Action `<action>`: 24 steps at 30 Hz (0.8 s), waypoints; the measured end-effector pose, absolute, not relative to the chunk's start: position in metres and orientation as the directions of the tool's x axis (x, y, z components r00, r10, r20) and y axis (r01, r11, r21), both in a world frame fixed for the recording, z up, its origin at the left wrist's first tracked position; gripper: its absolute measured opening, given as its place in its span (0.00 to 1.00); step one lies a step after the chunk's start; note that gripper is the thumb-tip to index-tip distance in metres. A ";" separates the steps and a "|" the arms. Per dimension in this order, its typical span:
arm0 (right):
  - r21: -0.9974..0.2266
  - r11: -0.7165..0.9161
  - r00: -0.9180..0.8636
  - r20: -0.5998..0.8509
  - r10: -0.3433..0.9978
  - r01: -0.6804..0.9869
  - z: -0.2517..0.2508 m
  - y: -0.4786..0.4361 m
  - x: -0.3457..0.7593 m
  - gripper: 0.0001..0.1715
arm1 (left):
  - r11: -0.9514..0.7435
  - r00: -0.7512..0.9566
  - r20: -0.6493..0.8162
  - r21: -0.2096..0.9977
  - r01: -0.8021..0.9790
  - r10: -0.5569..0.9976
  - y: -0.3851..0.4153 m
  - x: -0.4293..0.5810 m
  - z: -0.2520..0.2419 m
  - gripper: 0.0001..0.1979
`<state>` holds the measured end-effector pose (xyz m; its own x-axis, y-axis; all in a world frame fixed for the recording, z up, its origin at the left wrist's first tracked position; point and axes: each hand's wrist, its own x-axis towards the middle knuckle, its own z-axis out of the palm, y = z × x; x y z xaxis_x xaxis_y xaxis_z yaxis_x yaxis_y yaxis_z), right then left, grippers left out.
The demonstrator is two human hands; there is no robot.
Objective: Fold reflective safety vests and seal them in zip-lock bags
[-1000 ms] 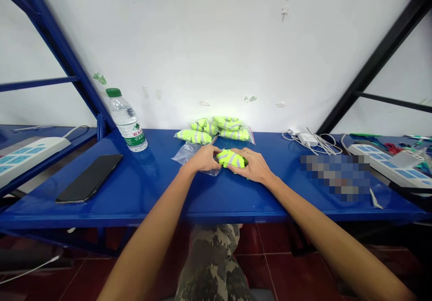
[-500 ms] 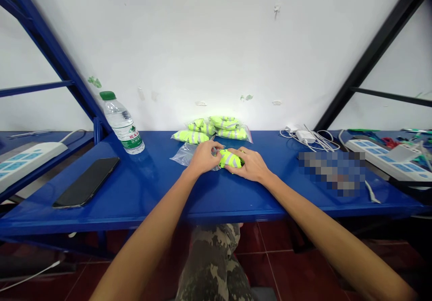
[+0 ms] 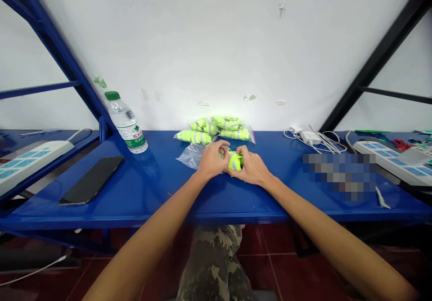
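A neon yellow bundle of reflective-striped fabric (image 3: 235,161), probably a folded safety vest, sits at the middle of the blue table (image 3: 162,188). My left hand (image 3: 212,160) and my right hand (image 3: 251,167) grip it from both sides, and their fingers hide much of it. An empty-looking clear plastic bag (image 3: 191,155) lies just left of my left hand. Behind my hands, several sealed plastic bags of similar neon fabric (image 3: 212,129) lie in a small pile.
A water bottle (image 3: 126,125) stands at the back left, with a black phone (image 3: 92,180) lying face up in front of it. A white charger with tangled cables (image 3: 309,137) and a power strip (image 3: 388,157) lie on the right. A pixelated patch hides part of the table's right side.
My hands have closed in on the neon bundle, covering more of it. The clear bag no longer lies under my left hand. The view has shifted slightly.
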<state>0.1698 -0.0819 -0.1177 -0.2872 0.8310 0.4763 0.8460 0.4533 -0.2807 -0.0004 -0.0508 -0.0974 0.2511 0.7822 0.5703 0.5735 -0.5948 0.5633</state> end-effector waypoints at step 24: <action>-0.433 0.503 -0.264 0.502 0.824 0.748 -0.121 -0.078 0.174 0.22 | -0.664 0.338 0.665 0.322 0.675 0.666 -0.065 0.000 -0.090 0.09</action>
